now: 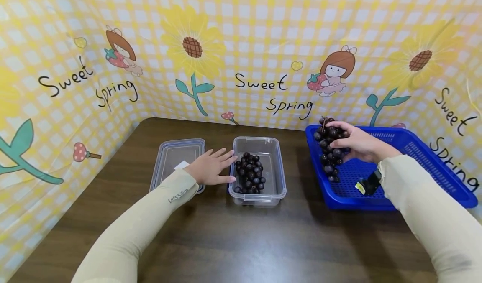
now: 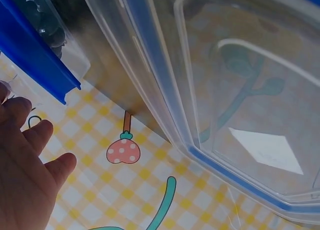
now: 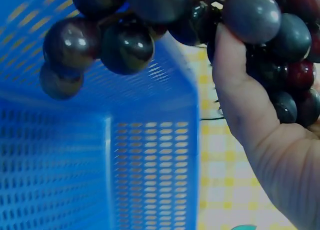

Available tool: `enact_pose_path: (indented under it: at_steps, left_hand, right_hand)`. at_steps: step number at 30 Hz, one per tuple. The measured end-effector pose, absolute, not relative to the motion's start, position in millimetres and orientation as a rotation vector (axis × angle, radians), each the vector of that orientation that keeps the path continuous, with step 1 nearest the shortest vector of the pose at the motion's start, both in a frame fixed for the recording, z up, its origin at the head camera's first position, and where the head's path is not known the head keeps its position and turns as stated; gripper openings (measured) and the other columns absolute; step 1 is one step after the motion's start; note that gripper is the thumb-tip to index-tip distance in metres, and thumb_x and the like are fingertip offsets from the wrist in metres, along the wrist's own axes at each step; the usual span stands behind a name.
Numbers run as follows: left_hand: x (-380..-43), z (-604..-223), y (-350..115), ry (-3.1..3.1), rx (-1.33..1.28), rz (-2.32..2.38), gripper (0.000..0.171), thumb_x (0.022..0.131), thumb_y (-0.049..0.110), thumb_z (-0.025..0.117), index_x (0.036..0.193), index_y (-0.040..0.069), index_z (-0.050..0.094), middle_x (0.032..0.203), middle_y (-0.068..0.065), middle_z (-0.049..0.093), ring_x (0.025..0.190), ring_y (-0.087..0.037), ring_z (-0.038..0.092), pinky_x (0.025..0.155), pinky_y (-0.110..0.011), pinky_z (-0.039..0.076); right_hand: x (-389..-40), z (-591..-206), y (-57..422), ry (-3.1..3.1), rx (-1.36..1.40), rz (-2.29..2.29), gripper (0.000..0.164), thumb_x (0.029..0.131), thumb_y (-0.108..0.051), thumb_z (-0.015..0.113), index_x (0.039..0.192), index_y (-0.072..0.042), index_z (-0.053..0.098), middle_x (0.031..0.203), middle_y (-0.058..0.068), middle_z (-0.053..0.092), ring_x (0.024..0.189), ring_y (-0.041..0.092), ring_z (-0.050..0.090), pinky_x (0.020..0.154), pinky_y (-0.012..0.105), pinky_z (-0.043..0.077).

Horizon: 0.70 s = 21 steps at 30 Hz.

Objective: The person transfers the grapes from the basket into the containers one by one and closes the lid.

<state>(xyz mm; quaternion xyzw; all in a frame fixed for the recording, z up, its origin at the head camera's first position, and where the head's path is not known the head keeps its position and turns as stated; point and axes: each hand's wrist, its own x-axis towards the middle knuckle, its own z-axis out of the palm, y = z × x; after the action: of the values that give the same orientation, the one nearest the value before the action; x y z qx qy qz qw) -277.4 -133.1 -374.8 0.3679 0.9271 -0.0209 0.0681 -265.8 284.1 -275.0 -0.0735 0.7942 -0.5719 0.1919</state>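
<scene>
Bunch of dark grapes [image 1: 326,146], gripped in the right hand [image 1: 359,144], hangs at the left edge of the blue basket [image 1: 357,203], towards that basket's far left corner. Its long axis runs from the stem, uppermost by the fingers, down to a narrow tip on the side nearer the person. In the right wrist view the thumb [image 3: 237,85] presses against the grapes; whether they touch the basket rim, I cannot tell.

From this hand, the clear container [image 1: 281,174] lies leftward, across a strip of bare table [image 1: 226,241]. The second bunch [image 1: 250,172] rests inside along the container's left wall, its length running near to far, leaving bare floor along the right wall, the side facing the held grapes.

The left hand [image 1: 212,168] is the nearer one to the container: it grasps nothing, fingers spread, tips at the left rim. Beyond it, the lid [image 1: 177,157] lies towards the table's far left corner, partly behind the left forearm.
</scene>
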Motion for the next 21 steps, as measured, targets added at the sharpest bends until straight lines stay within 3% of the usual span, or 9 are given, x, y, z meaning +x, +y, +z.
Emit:
enact_pose_path:
  at_steps: [7, 21]
  left_hand:
    - [-279.0, -372.2, -132.1, 2.788, 1.099, -0.047, 0.077, 0.094, 0.062, 0.039, 0.152, 0.013, 0.026, 0.157, -0.01, 0.02, 0.143, -0.037, 0.017, 0.111, -0.059, 0.015]
    - [-278.1, -370.6, -133.3, 2.8, 1.106, -0.044, 0.076, 0.094, 0.06, 0.041, 0.151, 0.012, 0.029, 0.156, -0.01, 0.023, 0.14, -0.039, 0.024, 0.11, -0.059, 0.017]
  right_hand:
    - [-271.8, -262.0, 266.9, 2.213, -0.21, -1.685, 0.049, 0.09, -0.002, 0.055, 0.127, -0.031, 0.042, 0.146, 0.022, 0.019, 0.106, 0.024, 0.046, 0.069, 0.049, 0.053]
    - [-279.3, -264.8, 209.7, 2.135, -0.234, -1.73, 0.062, 0.089, 0.002, 0.054, 0.143, -0.014, 0.029, 0.149, 0.023, 0.02, 0.123, 0.041, 0.036, 0.074, 0.056, 0.052]
